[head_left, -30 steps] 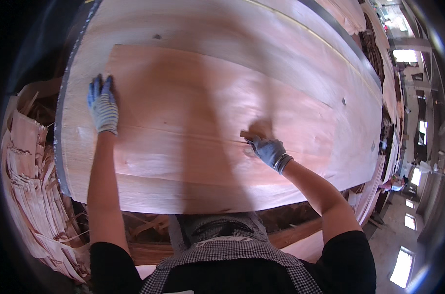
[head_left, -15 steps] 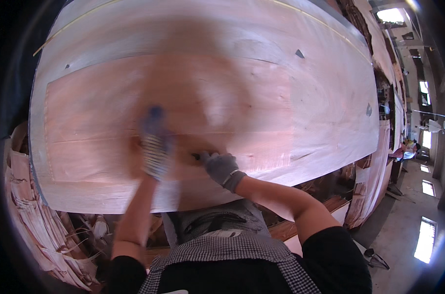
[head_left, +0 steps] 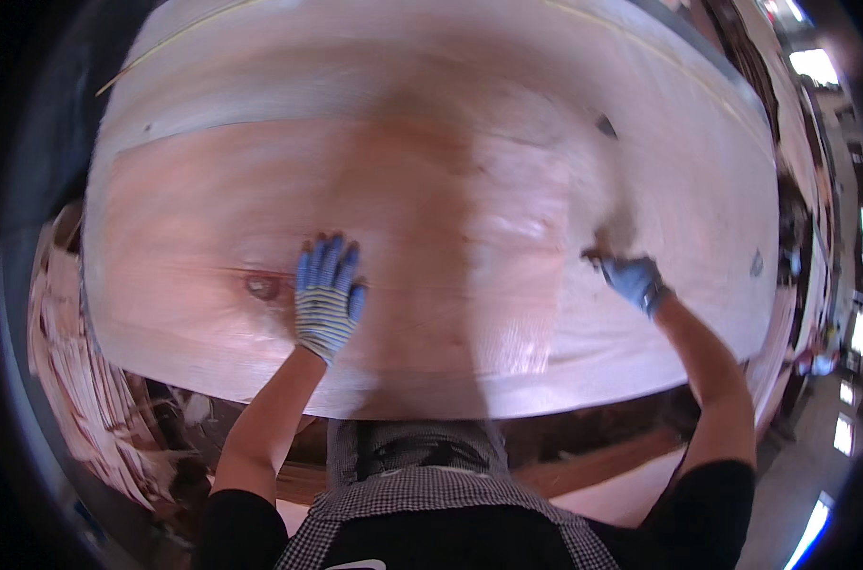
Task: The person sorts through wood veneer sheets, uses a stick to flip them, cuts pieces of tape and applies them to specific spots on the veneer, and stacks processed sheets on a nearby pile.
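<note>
My left hand (head_left: 328, 293), in a blue glove with a striped cuff, lies flat with fingers stretched on a large pinkish wood veneer sheet (head_left: 194, 209). Bare fingertips poke out of that glove. Just left of it, the sheet has a dark knot or hole (head_left: 263, 285). My right hand (head_left: 631, 278), in a grey-blue glove, is off to the right, past the pink sheet's right edge and over the paler veneer (head_left: 678, 332). Its fingers are closed together around something small and dark at their tips, too blurred to name.
A yellowish strip (head_left: 180, 40) runs along the far left edge of the stack. Dark chips mark the pale surface, one of them (head_left: 606, 125) at upper right. Torn veneer scraps (head_left: 99, 408) pile up at the lower left. A floor with bright window light stretches away at far right.
My right hand has swept from the middle out to the right. My left hand, blurred before, now rests flat a little further right. The view has shifted slightly.
</note>
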`<state>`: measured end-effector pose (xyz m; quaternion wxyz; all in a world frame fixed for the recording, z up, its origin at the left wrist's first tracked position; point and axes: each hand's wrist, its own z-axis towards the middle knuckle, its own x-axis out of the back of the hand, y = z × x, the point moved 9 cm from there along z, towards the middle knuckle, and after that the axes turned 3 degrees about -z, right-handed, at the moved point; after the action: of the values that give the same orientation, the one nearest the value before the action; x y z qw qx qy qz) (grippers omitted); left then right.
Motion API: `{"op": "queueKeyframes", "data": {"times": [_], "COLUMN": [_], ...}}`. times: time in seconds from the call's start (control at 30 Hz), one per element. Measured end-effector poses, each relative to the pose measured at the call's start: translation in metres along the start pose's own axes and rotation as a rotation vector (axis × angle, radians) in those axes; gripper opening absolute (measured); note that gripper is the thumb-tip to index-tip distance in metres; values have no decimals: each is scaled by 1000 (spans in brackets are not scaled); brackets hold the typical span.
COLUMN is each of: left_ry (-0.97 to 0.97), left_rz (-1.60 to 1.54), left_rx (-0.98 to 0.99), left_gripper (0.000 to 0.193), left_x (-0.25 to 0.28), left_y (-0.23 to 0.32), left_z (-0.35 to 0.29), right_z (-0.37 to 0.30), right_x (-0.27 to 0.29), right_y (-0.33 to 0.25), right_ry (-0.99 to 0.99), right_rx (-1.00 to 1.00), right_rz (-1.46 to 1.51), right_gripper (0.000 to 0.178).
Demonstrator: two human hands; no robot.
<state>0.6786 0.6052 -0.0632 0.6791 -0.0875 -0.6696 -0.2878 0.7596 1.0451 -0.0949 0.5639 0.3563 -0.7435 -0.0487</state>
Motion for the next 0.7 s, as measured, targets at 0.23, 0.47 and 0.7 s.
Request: {"op": "queueKeyframes", "data": {"times": [0.23,0.47,0.7], "left_ry": [18,63,390], "left_rz": [-229,-525,-413], "left_rx": [57,209,427], "left_gripper": [52,40,64], "left_x": [11,36,140], "left_y": [-15,-316,-577], "left_z": [-12,24,-44], "right_z": [111,204,402], "right_x": [205,264,408], "right_y": [-77,-180,-246], "right_ry": [439,445,330], "right_rx": [-163,76,184], "right_rz": [534,709,699], "right_gripper": [7,21,21]}}
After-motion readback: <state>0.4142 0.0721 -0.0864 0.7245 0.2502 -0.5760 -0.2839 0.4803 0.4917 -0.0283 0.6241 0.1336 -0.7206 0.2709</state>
